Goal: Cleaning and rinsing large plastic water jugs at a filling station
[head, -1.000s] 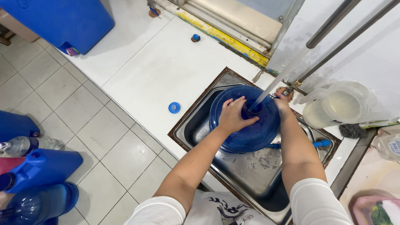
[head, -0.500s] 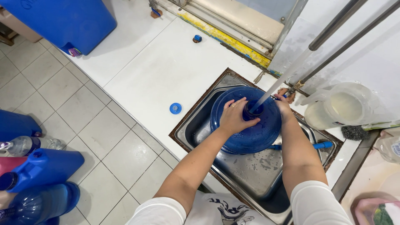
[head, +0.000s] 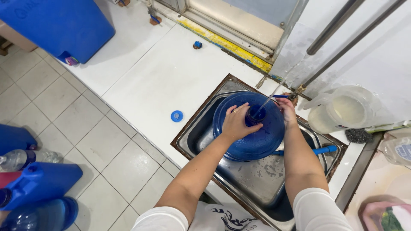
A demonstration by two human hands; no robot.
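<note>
- The large round translucent blue plastic water bottle (head: 250, 134) stood upright in the stainless steel sink basin (head: 257, 179), its long axis vertical, its narrow neck (head: 255, 115) pointing up between both hands
- The left hand (head: 236, 122) lay just left of the neck, fingers curled against it and palm pressed on the bottle's shoulder — grasping
- The right hand (head: 287, 109) rested on the far right shoulder near the thin water stream (head: 269, 99); whether it gripped anything, I could not tell
- Both hands were about equally near the neck
- The sink's rusty rim hemmed the bottle closely on the left; open white countertop (head: 158, 81) with a small blue cap (head: 176, 116) lay beyond the left hand — a clear plastic jug (head: 342, 109) crowded the right
</note>
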